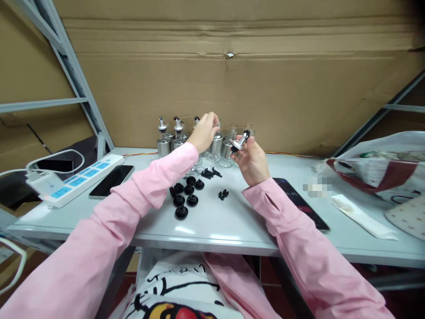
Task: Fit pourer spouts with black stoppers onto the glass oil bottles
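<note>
My left hand (pixel 205 133) reaches to the back row, its fingers closed around the neck of a glass bottle (pixel 217 146) with a steel sleeve. Raised beside it, my right hand (pixel 251 161) grips a silver and black pour spout (pixel 239 141) between thumb and fingers. Left of my left hand, several bottles carry spouts, among them a spouted bottle (pixel 178 133). An open-topped bottle (pixel 227 148) stands to the right. Several black round stoppers (pixel 181 212) lie on the table, near black lever pieces (pixel 211 173) and a cluster of tiny black parts (pixel 223 194).
A white power strip (pixel 83 179) and a phone (pixel 113 180) lie at the left of the grey table (pixel 212 226). Another phone (pixel 299 201), a white paper strip (pixel 361 217) and a plastic bag (pixel 392 168) are at the right. Cardboard (pixel 232 84) stands behind.
</note>
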{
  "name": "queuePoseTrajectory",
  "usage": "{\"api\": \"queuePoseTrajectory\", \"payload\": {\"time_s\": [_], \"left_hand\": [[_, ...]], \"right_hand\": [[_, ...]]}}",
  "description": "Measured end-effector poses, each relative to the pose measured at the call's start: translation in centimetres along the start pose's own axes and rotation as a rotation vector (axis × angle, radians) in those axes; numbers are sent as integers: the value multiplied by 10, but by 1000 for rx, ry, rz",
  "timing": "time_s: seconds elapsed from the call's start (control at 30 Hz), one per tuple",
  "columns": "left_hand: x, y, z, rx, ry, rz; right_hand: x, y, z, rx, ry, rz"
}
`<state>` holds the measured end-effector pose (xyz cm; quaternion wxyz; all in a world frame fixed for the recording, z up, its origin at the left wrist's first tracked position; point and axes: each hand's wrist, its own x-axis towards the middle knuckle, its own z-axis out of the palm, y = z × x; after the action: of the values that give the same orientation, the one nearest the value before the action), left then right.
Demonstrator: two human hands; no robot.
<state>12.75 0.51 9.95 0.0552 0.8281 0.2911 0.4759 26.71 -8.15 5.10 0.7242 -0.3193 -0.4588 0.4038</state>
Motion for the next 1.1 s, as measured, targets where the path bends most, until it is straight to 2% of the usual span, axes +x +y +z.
{"api": "queuePoseTrajectory", "payload": {"time_s": [0.1, 0.2, 0.3, 0.43, 0.6, 0.8, 0.93, 1.1], "left_hand": [[-13, 17, -22, -113, 89, 60], [-35, 36, -39, -175, 36, 72], [-58, 49, -47, -234, -57, 67], [-75, 56, -45, -283, -138, 91], [-85, 52, -39, -301, -181, 134], [-98, 48, -41, -362, -166, 110], [-102, 46, -40, -403, -140, 99], [-108, 40, -30, -426, -53, 99]], "right_hand": [[-1, 2, 1, -58, 26, -63], [-6, 5, 6, -93, 21, -105], [-13, 6, 15, -111, -3, -122], [-20, 3, 22, -128, -6, -110], [-22, -1, 25, -110, 10, -163], [-25, -2, 35, -111, -47, -143], [-24, -5, 44, -186, -82, -246], [-27, -10, 57, -279, -93, -372]]}}
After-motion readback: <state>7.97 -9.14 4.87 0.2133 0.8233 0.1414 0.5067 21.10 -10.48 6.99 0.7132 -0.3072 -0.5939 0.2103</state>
